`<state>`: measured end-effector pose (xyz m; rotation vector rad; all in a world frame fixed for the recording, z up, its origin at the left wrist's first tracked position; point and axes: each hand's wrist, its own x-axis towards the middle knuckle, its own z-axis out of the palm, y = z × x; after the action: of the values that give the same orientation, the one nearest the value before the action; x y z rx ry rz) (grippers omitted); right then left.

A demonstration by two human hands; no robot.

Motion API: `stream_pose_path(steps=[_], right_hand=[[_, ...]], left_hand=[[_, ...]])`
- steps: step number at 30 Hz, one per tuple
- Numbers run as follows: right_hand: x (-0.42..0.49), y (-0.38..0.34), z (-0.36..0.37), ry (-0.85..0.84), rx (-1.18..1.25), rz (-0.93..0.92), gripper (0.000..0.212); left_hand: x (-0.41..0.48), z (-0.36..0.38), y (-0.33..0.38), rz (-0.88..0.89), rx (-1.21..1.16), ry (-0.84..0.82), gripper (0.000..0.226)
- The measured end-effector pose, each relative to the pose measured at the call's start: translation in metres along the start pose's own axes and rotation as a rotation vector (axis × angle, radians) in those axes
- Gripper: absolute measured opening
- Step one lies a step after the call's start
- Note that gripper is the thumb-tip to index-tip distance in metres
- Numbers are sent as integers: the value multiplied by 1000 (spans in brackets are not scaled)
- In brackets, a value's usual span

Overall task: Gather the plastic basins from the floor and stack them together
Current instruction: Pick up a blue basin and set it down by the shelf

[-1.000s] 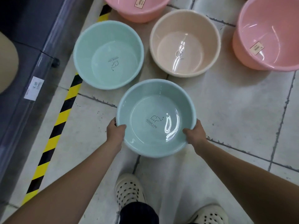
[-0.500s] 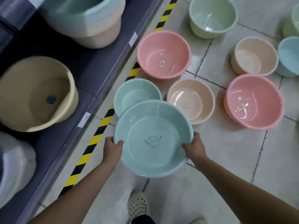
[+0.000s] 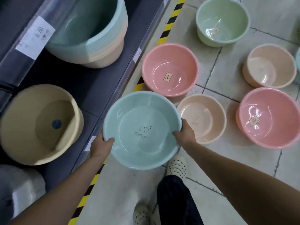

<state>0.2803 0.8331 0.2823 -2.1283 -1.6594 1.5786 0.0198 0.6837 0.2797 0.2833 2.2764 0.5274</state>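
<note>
You hold the pale blue basin (image 3: 142,129) upright by its rim, an elephant logo inside. Open side up on the floor lie the pink basin (image 3: 169,69) just beyond it, the beige basin (image 3: 202,118) beside its right, the right pink basin (image 3: 267,118), the green basin (image 3: 222,21) and the far beige basin (image 3: 270,64).

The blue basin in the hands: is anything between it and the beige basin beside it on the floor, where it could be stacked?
Nothing visible stands between. The left hand and right hand grip the blue basin by its rim, right beside the beige basin, which is empty inside.
</note>
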Motion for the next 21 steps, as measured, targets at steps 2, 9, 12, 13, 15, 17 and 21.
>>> stream_pose_path(steps=[2,9,12,13,15,17,21], right_hand=[[28,6,15,-9,-8,10,58],[105,58,78,48,64,87,61],[126,82,102,88,97,89,64],[132,87,109,92,102,87,65],[145,96,122,101,118,86,67],[157,104,133,114,131,90,66],[172,116,138,45,92,128,58]], left_hand=[[29,16,-3,4,9,23,23],[125,87,-27,-3,-79,0,15],[156,107,-47,16,-58,-13,17],[163,112,-53,20,-49,-12,20],[173,122,-61,25,-38,-2,29],[180,131,-68,29,-48,3,35],[191,143,-74,-9,0,-2,32]])
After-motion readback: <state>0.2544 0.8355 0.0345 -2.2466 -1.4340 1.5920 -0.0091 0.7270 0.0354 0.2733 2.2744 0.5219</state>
